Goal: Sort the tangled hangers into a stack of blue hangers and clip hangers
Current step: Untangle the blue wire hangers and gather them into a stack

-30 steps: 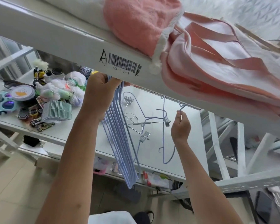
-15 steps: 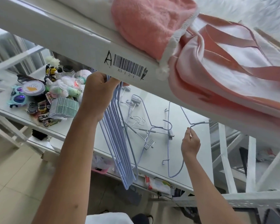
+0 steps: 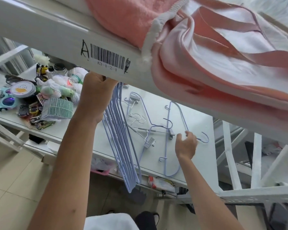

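Note:
My left hand [image 3: 96,95] grips a bunch of several blue hangers [image 3: 123,138] by their tops, just under the white shelf rail; they hang down past the table's front edge. One blue hanger [image 3: 168,146] lies flat on the white table [image 3: 201,156], its hook [image 3: 204,138] pointing right. My right hand [image 3: 185,146] hovers over that hanger's neck, blurred, with thumb and fingers loosely apart. Between my hands lies a tangle of metal clip hangers [image 3: 148,141] with another blue hanger [image 3: 147,113] caught in it.
A white shelf rail [image 3: 56,39] with a barcode label crosses overhead, carrying pink towels [image 3: 206,55]. Toys, sunglasses [image 3: 6,102], toy cars and a stack of green cards [image 3: 58,108] crowd the table's left end. White frame bars [image 3: 229,156] stand to the right.
My right hand has brought the single blue hanger down from mid-air onto the table and its pinch on the hook has loosened. My left hand keeps holding the bunch in place.

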